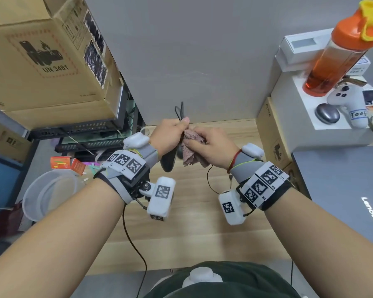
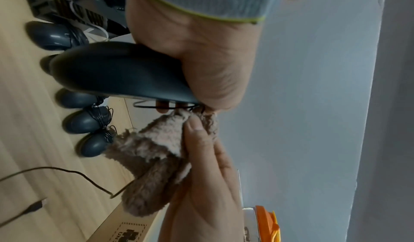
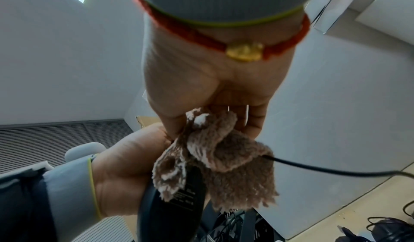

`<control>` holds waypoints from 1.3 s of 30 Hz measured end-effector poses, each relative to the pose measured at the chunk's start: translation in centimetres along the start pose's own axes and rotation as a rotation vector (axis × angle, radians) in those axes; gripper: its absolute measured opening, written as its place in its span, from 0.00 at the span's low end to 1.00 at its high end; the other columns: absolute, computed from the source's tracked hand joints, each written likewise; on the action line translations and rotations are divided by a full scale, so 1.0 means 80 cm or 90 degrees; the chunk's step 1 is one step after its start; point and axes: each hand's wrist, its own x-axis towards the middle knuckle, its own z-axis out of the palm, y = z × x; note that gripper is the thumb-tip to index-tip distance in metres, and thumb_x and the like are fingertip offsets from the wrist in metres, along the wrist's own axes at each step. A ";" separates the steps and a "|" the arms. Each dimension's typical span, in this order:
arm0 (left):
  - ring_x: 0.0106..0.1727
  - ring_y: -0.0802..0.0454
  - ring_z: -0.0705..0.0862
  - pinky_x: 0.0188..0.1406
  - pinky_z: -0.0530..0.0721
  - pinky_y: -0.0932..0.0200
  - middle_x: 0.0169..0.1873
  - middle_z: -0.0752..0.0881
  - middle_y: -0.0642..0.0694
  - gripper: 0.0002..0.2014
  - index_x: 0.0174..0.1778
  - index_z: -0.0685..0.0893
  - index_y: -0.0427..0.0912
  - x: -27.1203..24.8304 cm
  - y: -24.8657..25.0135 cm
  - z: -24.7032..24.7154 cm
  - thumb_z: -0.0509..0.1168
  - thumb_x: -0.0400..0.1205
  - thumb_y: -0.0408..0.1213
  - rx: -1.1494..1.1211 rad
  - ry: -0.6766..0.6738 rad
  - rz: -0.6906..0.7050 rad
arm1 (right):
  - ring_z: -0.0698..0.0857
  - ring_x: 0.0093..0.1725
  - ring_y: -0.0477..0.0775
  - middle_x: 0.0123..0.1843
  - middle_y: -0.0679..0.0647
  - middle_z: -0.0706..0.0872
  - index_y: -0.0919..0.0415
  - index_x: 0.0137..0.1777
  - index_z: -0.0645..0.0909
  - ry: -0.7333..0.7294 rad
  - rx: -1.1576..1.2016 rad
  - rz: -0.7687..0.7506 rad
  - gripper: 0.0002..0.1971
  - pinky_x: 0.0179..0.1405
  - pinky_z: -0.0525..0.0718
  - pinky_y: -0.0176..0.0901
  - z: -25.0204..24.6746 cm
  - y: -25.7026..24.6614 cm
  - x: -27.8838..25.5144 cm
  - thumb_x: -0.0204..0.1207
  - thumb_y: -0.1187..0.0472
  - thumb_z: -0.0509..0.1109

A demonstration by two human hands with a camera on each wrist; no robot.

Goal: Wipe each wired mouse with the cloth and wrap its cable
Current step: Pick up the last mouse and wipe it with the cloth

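Worktop [image 1: 181,233], wood-grain, nearest. Above it, left hand [image 1: 170,136]: grip closed round a dark wired mouse [image 2: 116,72], held clear of the surface. Right hand [image 1: 211,145]: grip pinching a brown fleecy cloth [image 1: 192,151] against the mouse's front, apparently over its cable [image 3: 336,170]. Beyond: four further mice [image 2: 82,121], cables wrapped, in a row.

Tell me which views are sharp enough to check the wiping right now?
Head view: evenly lit, bent by the wide lens, mouse mostly hidden behind the left hand. Left wrist view: cloth fairly sharp, edges smeared. Right wrist view: the right hand looks soft, backlit.
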 end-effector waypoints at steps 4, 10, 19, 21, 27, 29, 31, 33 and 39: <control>0.32 0.51 0.85 0.45 0.83 0.53 0.33 0.87 0.47 0.25 0.37 0.88 0.42 -0.008 -0.004 -0.001 0.56 0.93 0.50 -0.113 0.012 -0.023 | 0.82 0.28 0.44 0.22 0.45 0.84 0.49 0.42 0.83 -0.022 -0.012 0.037 0.08 0.37 0.79 0.45 0.006 0.020 -0.001 0.81 0.50 0.68; 0.29 0.51 0.82 0.40 0.77 0.55 0.34 0.80 0.37 0.27 0.28 0.78 0.46 0.005 -0.009 -0.034 0.55 0.91 0.56 -0.185 0.081 -0.052 | 0.80 0.31 0.51 0.29 0.50 0.82 0.56 0.31 0.76 -0.057 -0.021 0.231 0.17 0.31 0.73 0.42 0.027 0.104 -0.029 0.80 0.51 0.70; 0.25 0.48 0.78 0.37 0.75 0.54 0.25 0.74 0.43 0.30 0.23 0.71 0.46 0.017 -0.022 -0.074 0.54 0.92 0.54 -0.274 0.184 -0.096 | 0.85 0.52 0.67 0.44 0.64 0.88 0.61 0.42 0.85 -0.017 -0.034 0.501 0.14 0.48 0.78 0.50 0.013 0.185 -0.086 0.82 0.53 0.66; 0.27 0.48 0.80 0.39 0.77 0.53 0.27 0.76 0.42 0.29 0.24 0.72 0.47 0.014 -0.020 -0.076 0.55 0.91 0.55 -0.190 0.162 -0.077 | 0.85 0.55 0.68 0.51 0.67 0.88 0.66 0.50 0.87 0.032 -0.020 0.546 0.16 0.53 0.79 0.51 0.005 0.185 -0.084 0.84 0.53 0.64; 0.30 0.49 0.80 0.47 0.78 0.52 0.27 0.82 0.43 0.30 0.21 0.80 0.49 -0.005 -0.018 -0.037 0.58 0.89 0.57 0.055 0.004 -0.052 | 0.84 0.51 0.65 0.45 0.64 0.88 0.64 0.46 0.85 0.166 0.060 0.455 0.14 0.48 0.78 0.49 -0.011 0.126 -0.035 0.83 0.53 0.65; 0.22 0.54 0.78 0.43 0.77 0.53 0.24 0.81 0.44 0.28 0.24 0.82 0.48 -0.010 -0.012 -0.020 0.59 0.89 0.57 0.064 -0.008 -0.051 | 0.84 0.46 0.63 0.39 0.60 0.86 0.60 0.41 0.84 0.185 0.088 0.371 0.13 0.44 0.76 0.49 -0.015 0.096 -0.016 0.82 0.52 0.66; 0.22 0.55 0.77 0.42 0.76 0.55 0.24 0.81 0.46 0.28 0.26 0.82 0.46 -0.014 -0.006 -0.006 0.58 0.90 0.57 0.060 -0.021 -0.051 | 0.84 0.42 0.59 0.35 0.58 0.85 0.63 0.38 0.83 0.183 0.103 0.288 0.18 0.44 0.78 0.50 -0.018 0.067 -0.001 0.80 0.48 0.68; 0.27 0.51 0.80 0.46 0.79 0.55 0.25 0.83 0.46 0.29 0.28 0.82 0.46 -0.019 0.003 0.003 0.56 0.90 0.60 0.054 -0.008 -0.055 | 0.81 0.37 0.61 0.32 0.62 0.83 0.65 0.36 0.80 0.155 0.084 0.210 0.22 0.42 0.78 0.53 -0.019 0.043 0.006 0.77 0.44 0.67; 0.48 0.48 0.80 0.55 0.78 0.52 0.45 0.84 0.42 0.42 0.54 0.88 0.29 -0.018 0.006 0.007 0.53 0.84 0.70 0.025 -0.007 -0.089 | 0.75 0.31 0.52 0.26 0.47 0.75 0.53 0.31 0.72 0.011 -0.007 0.067 0.17 0.34 0.67 0.44 -0.003 0.000 0.002 0.81 0.52 0.69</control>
